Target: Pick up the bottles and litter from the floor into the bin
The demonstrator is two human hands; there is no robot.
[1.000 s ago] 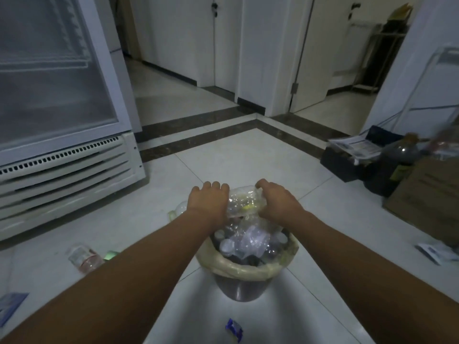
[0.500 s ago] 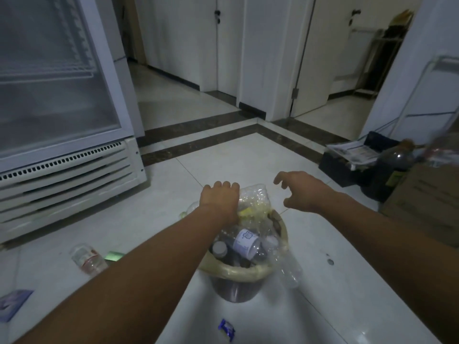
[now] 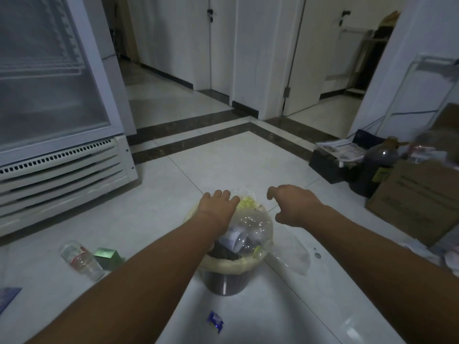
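Two hands mid-frame: left hand presses flat on bottles heaped in the bin. Right hand hovers beside it, loosely curled, empty.

I count one bin, the bottles in it too jumbled to number. On the floor I see two clear bottles, a left bottle and a right bottle, plus one green carton and one blue wrapper.

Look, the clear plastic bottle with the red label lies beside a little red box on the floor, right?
Not quite. The head view shows the clear plastic bottle with the red label lying on the pale tiled floor beside a little box, but that box is green, not red.
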